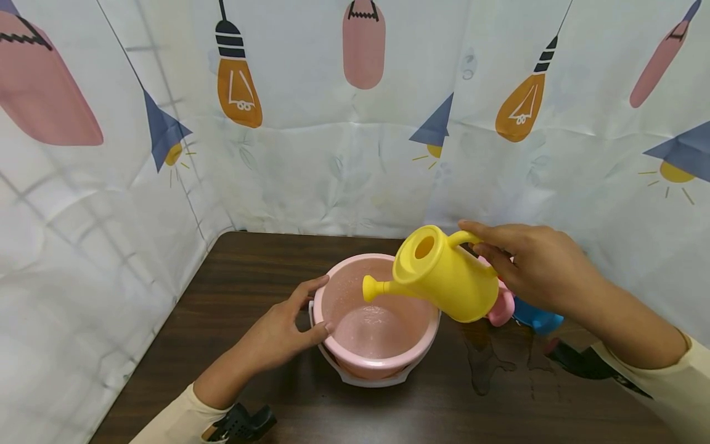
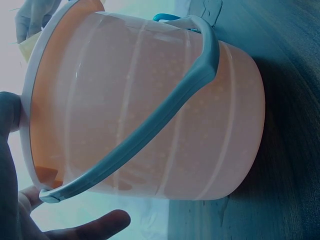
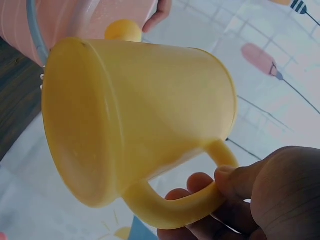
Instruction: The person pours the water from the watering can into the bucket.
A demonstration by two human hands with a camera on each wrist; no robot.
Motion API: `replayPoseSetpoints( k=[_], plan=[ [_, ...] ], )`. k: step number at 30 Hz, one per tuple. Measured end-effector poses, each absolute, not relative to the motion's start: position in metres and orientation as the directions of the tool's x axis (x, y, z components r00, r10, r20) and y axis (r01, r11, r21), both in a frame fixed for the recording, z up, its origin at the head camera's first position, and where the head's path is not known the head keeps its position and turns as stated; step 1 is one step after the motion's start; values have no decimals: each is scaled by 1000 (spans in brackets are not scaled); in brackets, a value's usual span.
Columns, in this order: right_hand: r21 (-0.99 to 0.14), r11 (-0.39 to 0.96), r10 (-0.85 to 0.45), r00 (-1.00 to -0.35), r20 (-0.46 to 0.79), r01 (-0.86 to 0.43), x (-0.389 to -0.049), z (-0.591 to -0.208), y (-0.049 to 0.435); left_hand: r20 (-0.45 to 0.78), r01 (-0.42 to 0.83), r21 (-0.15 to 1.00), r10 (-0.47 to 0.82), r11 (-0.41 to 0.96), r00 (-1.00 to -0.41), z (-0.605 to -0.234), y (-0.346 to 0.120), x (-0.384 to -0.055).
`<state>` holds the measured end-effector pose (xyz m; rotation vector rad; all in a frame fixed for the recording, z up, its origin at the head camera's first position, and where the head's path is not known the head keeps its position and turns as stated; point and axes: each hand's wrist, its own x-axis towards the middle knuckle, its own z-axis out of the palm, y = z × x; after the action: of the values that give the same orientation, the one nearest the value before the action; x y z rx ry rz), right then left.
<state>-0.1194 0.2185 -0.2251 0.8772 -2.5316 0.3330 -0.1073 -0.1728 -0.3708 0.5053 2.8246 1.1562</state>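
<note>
A yellow toy watering can (image 1: pixel 455 277) is tilted, its spout over the pink bucket (image 1: pixel 377 361). My right hand (image 1: pixel 540 262) grips the can by its loop handle; in the right wrist view fingers and thumb of the right hand (image 3: pixel 225 200) wrap that handle. My left hand (image 1: pixel 283 330) holds the bucket's left rim, thumb and fingers spread along it. Seen from the left wrist, one finger of the left hand (image 2: pixel 100 226) points out straight below the rim. The bucket stands upright, its grey-white handle (image 2: pixel 150 125) folded down. A wet sheen shows on its floor.
Behind the can, partly hidden, are a pink object (image 1: pixel 501 306) and a blue object (image 1: pixel 537 317). Spilled water (image 1: pixel 481 364) lies on the dark wooden table (image 1: pixel 249 271) right of the bucket. A printed white curtain (image 1: pixel 333 166) hangs at the back and left.
</note>
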Motion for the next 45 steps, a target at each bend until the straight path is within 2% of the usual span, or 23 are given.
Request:
replayPoseSetpoints(
  k=[13,38,45],
  plan=[
    [-51,732,-569,-651,501,-679,-122,-221,210,70,274,690,315,670,-947,-369,-173,-108],
    [-70,743,-585,-697,415,-666,-129,-213,191,55,262,682,310,682,-949,-369,-172,-106],
    [-61,738,-592,-689,417,-672,-130,-211,187,63,269,684,312,678,-948,-370,-172,-106]
  ],
)
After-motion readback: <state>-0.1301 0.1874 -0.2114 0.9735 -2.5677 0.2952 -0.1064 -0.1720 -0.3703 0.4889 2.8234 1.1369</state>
